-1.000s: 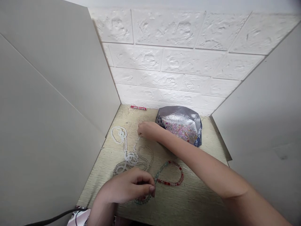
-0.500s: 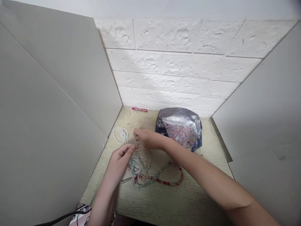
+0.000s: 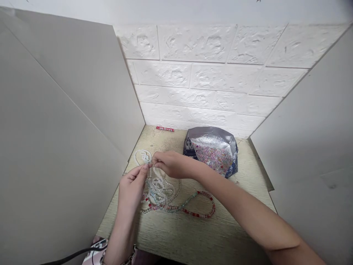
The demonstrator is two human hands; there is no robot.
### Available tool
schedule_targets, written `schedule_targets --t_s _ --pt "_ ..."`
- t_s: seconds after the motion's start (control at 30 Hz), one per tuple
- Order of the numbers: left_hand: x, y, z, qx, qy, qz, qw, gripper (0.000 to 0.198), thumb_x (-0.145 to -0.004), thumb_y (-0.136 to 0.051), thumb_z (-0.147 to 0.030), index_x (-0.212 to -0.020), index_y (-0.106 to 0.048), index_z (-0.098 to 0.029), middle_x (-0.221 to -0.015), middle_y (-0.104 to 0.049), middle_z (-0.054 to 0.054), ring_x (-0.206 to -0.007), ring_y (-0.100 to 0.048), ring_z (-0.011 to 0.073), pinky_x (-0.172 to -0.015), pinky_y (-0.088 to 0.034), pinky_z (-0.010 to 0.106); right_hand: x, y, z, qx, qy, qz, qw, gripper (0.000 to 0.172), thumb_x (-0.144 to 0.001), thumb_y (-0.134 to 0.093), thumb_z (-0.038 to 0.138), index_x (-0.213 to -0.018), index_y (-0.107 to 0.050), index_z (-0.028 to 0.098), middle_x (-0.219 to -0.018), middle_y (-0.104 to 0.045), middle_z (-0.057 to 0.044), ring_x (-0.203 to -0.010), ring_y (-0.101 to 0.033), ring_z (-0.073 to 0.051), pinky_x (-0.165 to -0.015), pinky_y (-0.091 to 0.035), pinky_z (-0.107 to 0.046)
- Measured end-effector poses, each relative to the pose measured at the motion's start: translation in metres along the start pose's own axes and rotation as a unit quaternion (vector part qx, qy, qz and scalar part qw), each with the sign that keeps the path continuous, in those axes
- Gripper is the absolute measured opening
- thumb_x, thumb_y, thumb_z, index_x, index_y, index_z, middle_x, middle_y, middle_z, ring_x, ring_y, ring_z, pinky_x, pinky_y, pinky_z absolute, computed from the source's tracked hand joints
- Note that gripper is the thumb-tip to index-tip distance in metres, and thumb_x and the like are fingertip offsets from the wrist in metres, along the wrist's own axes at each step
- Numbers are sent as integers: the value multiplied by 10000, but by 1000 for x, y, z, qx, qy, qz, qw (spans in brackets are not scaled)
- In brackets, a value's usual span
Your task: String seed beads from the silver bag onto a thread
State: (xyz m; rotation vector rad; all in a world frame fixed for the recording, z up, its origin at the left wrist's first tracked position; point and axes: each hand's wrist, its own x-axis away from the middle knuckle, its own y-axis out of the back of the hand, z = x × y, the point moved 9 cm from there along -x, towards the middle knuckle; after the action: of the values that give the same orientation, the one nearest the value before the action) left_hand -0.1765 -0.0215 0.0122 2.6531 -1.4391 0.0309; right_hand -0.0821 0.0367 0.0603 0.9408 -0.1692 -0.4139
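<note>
- Fingertips (image 3: 145,166) of the left hand (image 3: 131,189) are pressed together, thumb against index; whether a thread lies between them is too fine to tell.
- Just beside them, the right hand (image 3: 173,165) is curled in, thumb and forefinger meeting; what they pinch, if anything, I cannot make out.
- Under and between both hands lies the tangle of beaded strands (image 3: 158,194), mostly white and clear beads, on the tabletop (image 3: 176,239).
- These strands look light, limp and rather slick, so they will likely slither and snag on one another; the thread seems the fragile part. Best hold is a close pinch on the thread or right beside an end bead (a tug on the middle could tighten the tangle).
- Beyond the left fingertips rests a white bead loop (image 3: 137,159); toward the right, a red-and-green bead strand (image 3: 213,208) curves out from the tangle.
- Past the right hand stands a silver-lined pouch (image 3: 211,133) with small loose beads (image 3: 213,157), mostly pink, which would probably roll or spill easily.
- Farthest out, a slim red tube (image 3: 165,129) lies near the white brick-patterned wall (image 3: 176,75).
</note>
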Motion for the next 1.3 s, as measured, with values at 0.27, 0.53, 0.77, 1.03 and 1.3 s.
schedule_targets --t_s 0.27,0.53,0.77,1.03,1.3 --pt "5 -9 0 110 35 30 993 256 -684 -607 -396 -746 -598 -147 -407 -295 -91 -334 -214 20 -339 -161 147 1 -5 -11 19 -17 16 1000 93 -802 -335 190 -782 -424 173 -692 -514 -24 -625 -389 -99 -592 -284 -222" --pt "14 -26 -8 70 3 160 985 283 -701 -572 -444 -714 -550 -162 -644 -523 -27 -348 -240 4 -352 -168 179 -1 -4 -21 26 -30 0 999 97 -805 -346 191 -785 -436 163 -725 -538 -37 -647 -407 -103 -604 -285 -219" --pt "27 -35 -30 -34 -101 165 981 103 -680 -574 -238 -721 -502 -176 -529 -266 -72 -477 -279 57 -450 -249 167 1 -2 -29 31 -32 -25 999 79 -793 -341 172 -752 -408 165 -702 -522 -27 -622 -381 -96 -573 -254 -213" --pt "25 -7 -28 59 -113 -24 991 490 -702 -473 -605 -900 -563 -165 -439 -188 -93 -381 -160 52 -373 -145 180 3 1 -24 36 -26 -34 998 69 -802 -332 183 -758 -384 169 -694 -509 -25 -619 -375 -100 -568 -252 -216" --pt "22 -44 7 111 129 178 969 696 -759 -195 -675 -1036 -532 -133 -493 -148 -82 -391 -72 59 -356 -71 180 3 7 -6 35 7 -56 998 122 -815 -321 172 -806 -441 158 -763 -553 -46 -663 -407 -109 -599 -280 -225"
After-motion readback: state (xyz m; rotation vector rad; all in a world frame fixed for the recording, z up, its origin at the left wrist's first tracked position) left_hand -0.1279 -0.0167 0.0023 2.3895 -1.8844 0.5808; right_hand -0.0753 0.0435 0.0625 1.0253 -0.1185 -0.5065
